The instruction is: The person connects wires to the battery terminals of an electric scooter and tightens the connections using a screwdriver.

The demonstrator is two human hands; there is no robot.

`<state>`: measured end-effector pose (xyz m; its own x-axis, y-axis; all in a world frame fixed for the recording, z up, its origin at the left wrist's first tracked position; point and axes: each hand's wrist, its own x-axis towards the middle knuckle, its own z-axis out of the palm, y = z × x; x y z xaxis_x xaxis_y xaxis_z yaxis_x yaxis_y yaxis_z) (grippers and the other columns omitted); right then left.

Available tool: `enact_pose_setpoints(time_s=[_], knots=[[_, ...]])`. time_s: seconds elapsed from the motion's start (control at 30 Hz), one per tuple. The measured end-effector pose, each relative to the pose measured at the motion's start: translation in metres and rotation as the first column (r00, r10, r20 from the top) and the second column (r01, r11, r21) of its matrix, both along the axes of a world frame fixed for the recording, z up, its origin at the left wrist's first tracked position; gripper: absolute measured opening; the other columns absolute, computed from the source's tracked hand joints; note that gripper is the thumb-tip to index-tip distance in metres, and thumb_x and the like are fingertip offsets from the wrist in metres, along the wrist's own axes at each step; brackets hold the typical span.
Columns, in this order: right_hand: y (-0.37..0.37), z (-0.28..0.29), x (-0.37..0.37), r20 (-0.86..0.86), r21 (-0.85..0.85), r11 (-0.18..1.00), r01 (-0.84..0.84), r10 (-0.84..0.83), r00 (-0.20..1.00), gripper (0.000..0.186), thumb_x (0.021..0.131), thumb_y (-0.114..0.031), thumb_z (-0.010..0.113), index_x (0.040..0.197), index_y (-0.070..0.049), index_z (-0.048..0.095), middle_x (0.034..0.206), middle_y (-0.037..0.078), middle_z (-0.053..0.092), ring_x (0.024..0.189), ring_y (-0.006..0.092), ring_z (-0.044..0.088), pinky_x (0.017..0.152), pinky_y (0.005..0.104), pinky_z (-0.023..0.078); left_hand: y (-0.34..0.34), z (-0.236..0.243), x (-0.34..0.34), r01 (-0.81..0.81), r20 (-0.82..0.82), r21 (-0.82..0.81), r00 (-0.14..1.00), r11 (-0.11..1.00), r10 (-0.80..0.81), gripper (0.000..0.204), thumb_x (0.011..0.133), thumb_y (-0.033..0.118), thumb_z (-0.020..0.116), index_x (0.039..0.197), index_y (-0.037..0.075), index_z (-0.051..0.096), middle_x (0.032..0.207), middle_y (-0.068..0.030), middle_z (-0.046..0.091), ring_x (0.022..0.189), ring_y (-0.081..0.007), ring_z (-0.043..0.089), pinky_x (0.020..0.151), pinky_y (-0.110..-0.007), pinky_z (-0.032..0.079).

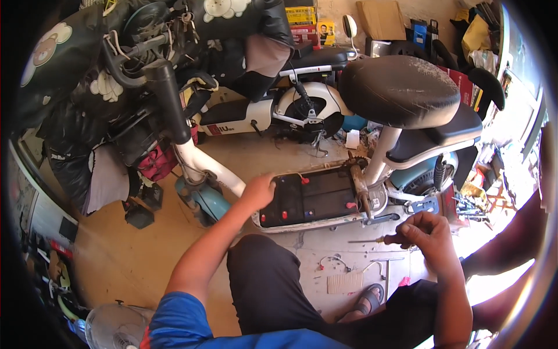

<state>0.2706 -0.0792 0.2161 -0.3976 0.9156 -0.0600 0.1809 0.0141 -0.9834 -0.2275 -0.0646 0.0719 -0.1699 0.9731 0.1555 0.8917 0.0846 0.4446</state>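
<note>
Indoors, a person in a blue shirt [181, 320] works with both bare hands at a scooter [218, 168] whose footboard tray [317, 225] lies uncovered, exposing a black battery pack [325, 195] that fills it between its left end and the crank axle [358, 189] near its right. Red caps [285, 215] dot the pack, two of them along the tray's near edge toward the left corner. The left hand [260, 191] rests at the tray's far left corner, fingers curled over the edge; whether they grip anything cannot be told, as the fingertips are hidden. The right hand [427, 232], beyond the tray's near right corner, pinches a slim screwdriver [386, 239] by its dark handle, fingers closed, the shaft pointing left and appearing clear of the tray. On the floor [128, 250], off the tray's near edge, lie a short cable [334, 262] and a piece of cardboard [344, 284], close to a sandal [372, 295]. A worn seat [401, 93] rises beyond the tray's far right corner; a second scooter [238, 115] stands behind.
</note>
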Motion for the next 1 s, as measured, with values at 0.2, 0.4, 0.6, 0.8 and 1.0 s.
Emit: enact_pose_setpoints(time_s=[0.2, 0.4, 0.6, 0.8, 1.0], knots=[[0.0, 0.009, -0.015, 0.002, -0.041, 0.999, -0.02, 0.02, 1.0, 0.019, 0.101, -0.012, 0.077, 0.104, 0.005, 0.07, 0.087, 0.011, 0.077, 0.084, 0.0171, 0.078, 0.071, 0.0294, 0.06, 0.078, 0.002, -0.022, 0.108, -0.059, -0.055, 0.992, 0.993, -0.111, 0.042, 0.105, 0.021, 0.059, 0.143, 0.002, 0.063, 0.135, -0.0295, 0.068, 0.127, -0.0467, 0.063, 0.108, -0.048, 0.051], [-0.009, 0.011, -0.027, 0.11, -0.053, 0.998, -0.043, 0.049, 0.993, 0.013, 0.101, -0.008, 0.075, 0.101, 0.005, 0.073, 0.092, 0.011, 0.08, 0.081, 0.0122, 0.076, 0.075, 0.0254, 0.058, 0.117, -0.04, -0.004, 0.141, -0.098, -0.351, 0.978, 0.926, -0.186, 0.044, 0.105, 0.028, 0.058, 0.141, 0.003, 0.067, 0.136, -0.0279, 0.068, 0.128, -0.0466, 0.063, 0.109, -0.048, 0.05], [-0.006, 0.018, -0.026, 0.193, 0.107, 0.994, -0.038, 0.017, 0.981, 0.014, 0.097, -0.008, 0.077, 0.096, 0.005, 0.074, 0.083, 0.007, 0.079, 0.077, 0.0085, 0.074, 0.069, 0.0249, 0.057, 0.101, -0.061, 0.0, 0.15, -0.108, -0.188, 0.979, 0.971, -0.173, 0.04, 0.102, 0.025, 0.06, 0.135, 0.005, 0.07, 0.131, -0.0278, 0.07, 0.127, -0.0472, 0.063, 0.111, -0.051, 0.049], [0.008, 0.023, -0.014, 0.062, 0.152, 0.987, 0.055, -0.065, 0.996, 0.011, 0.097, -0.004, 0.073, 0.097, 0.007, 0.071, 0.09, 0.009, 0.078, 0.084, 0.0135, 0.078, 0.078, 0.0263, 0.06, 0.086, -0.002, 0.06, 0.206, -0.175, -0.011, 0.963, 0.979, -0.204, 0.023, 0.099, 0.023, 0.067, 0.106, 0.003, 0.077, 0.105, -0.0245, 0.076, 0.094, -0.0479, 0.071, 0.083, -0.051, 0.058], [0.012, 0.018, -0.006, -0.074, 0.2, 0.971, 0.131, -0.118, 0.99, 0.019, 0.096, -0.001, 0.079, 0.11, 0.004, 0.067, 0.089, 0.005, 0.071, 0.081, 0.0173, 0.078, 0.072, 0.0293, 0.064, 0.038, 0.027, 0.182, 0.778, 0.518, -0.535, 0.61, 0.33, -0.599, 0.029, 0.098, 0.027, 0.072, 0.11, 0.002, 0.08, 0.094, -0.012, 0.08, 0.086, -0.0246, 0.075, 0.084, -0.039, 0.058]])
